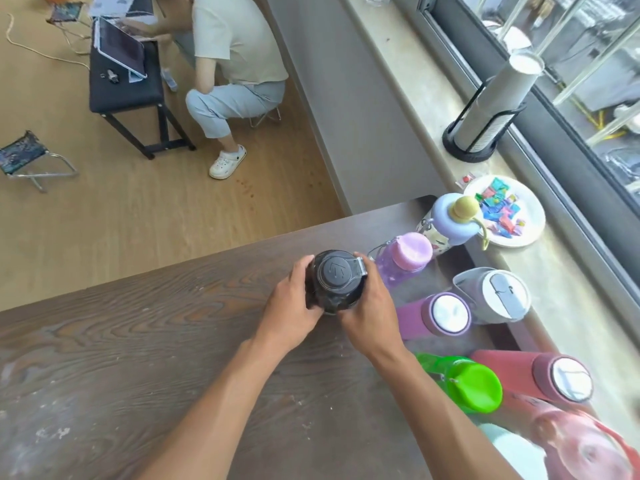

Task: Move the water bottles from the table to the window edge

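A black water bottle (335, 280) stands on the dark wooden table (138, 341), seen from above. My left hand (292, 299) wraps its left side and my right hand (372, 306) wraps its right side. To the right stand several more bottles near the table's right edge: a lilac one with a pink lid (405, 259), a pale blue one with a yellow knob (450, 220), a purple one (436, 315), a grey one (491, 294), a green-lidded one (464, 381), a dark red one (540, 374) and a blurred pink one (581, 448). The stone window edge (408, 81) runs along the right.
On the window edge stand a white plate of coloured sweets (526, 230) and a black holder with a stack of paper cups (485, 109). A person (235, 64) crouches on the wooden floor by a low black bench (124, 88) with a tablet. A folding stool (24, 157) stands at left.
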